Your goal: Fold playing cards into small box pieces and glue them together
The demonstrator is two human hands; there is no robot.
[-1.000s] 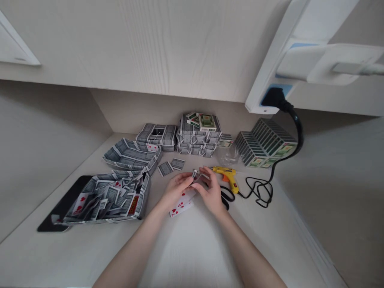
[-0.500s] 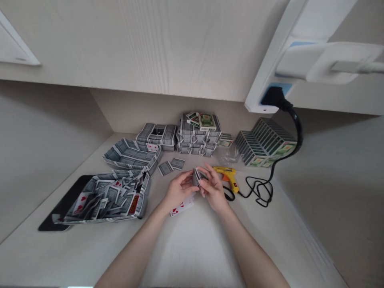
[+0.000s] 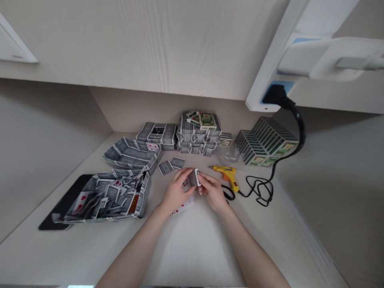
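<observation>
Pale desktop (image 3: 195, 248), hands (image 3: 176, 192) together, card (image 3: 193, 178) pinched between

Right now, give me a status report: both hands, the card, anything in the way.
Left hand, right hand: both on the card. Patterned back showing. Nearest clutter: loose cards by left hand, glue gun beyond right hand, untouched.
</observation>
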